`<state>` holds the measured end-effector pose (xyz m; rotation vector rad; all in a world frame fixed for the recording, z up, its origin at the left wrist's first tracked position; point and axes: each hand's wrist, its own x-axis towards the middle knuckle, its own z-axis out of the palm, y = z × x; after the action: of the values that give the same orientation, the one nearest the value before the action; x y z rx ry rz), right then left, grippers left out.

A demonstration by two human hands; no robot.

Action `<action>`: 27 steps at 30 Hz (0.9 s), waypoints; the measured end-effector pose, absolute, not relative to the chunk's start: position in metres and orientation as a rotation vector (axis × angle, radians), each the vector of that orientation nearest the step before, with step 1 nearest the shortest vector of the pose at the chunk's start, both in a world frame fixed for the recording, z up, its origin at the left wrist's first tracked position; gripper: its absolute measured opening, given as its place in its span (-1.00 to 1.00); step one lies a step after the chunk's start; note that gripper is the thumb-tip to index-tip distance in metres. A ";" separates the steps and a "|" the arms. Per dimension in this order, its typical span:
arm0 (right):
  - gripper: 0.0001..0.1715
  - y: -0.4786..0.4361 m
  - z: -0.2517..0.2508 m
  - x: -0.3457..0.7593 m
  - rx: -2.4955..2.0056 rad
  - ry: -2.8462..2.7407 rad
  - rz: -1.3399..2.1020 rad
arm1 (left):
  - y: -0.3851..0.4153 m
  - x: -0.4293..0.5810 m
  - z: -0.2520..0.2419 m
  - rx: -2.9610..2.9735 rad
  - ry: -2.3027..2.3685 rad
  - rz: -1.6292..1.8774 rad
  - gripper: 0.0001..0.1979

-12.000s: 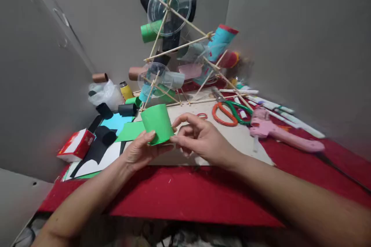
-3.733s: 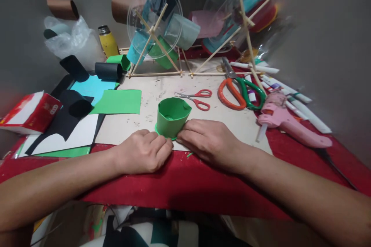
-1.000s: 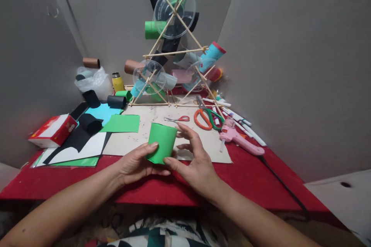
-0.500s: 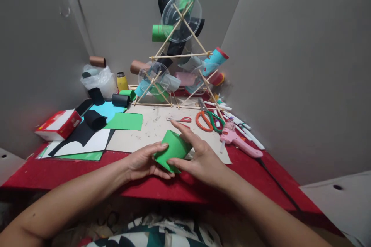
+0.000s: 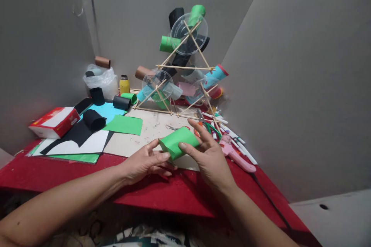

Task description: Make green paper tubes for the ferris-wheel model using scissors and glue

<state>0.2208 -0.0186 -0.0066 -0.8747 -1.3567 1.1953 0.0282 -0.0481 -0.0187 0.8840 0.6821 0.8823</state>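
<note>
A green paper tube point(image 5: 178, 142) is held between my two hands, above the front of the table. My left hand point(image 5: 149, 162) grips its left end, with the thumb at the lower edge and fingers underneath. Around its right end curls my right hand point(image 5: 210, 152), thumb on the near side and index finger raised behind. Just behind the tube lie small scissors point(image 5: 173, 127), partly covered by it. A flat green paper sheet point(image 5: 124, 124) rests to the left of the tube on the beige board point(image 5: 121, 146).
At the back stands a stick frame point(image 5: 185, 68) with clear plastic discs and coloured tubes. A pink glue gun point(image 5: 237, 156) and white sticks point(image 5: 246, 150) lie right. To the left are a red-and-white box point(image 5: 56, 121), black paper tubes point(image 5: 121, 102) and a yellow bottle point(image 5: 124, 84).
The green tube has turned from tilted upright to nearly sideways, and my right hand has shifted to its right end. The camera view has also shifted slightly.
</note>
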 end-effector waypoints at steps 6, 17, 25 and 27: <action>-0.12 -0.027 -0.013 0.215 -0.915 -1.301 1.189 | -0.050 0.031 -0.020 0.900 0.732 0.934 -0.24; -0.19 -0.031 -0.023 0.210 -1.014 -1.360 1.062 | -0.048 0.034 -0.024 0.947 0.893 1.026 -0.14; -0.36 -0.017 -0.003 0.213 -1.058 -1.626 0.898 | -0.043 0.026 -0.018 0.720 0.718 0.926 -0.34; -0.40 -0.014 0.001 0.211 -1.022 -1.648 0.907 | -0.042 0.024 -0.018 0.691 0.681 0.911 -0.42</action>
<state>0.2112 -0.0142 0.0012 -1.0221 -1.6479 0.9072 0.0243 -0.0416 -0.0179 0.6914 0.6813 0.9108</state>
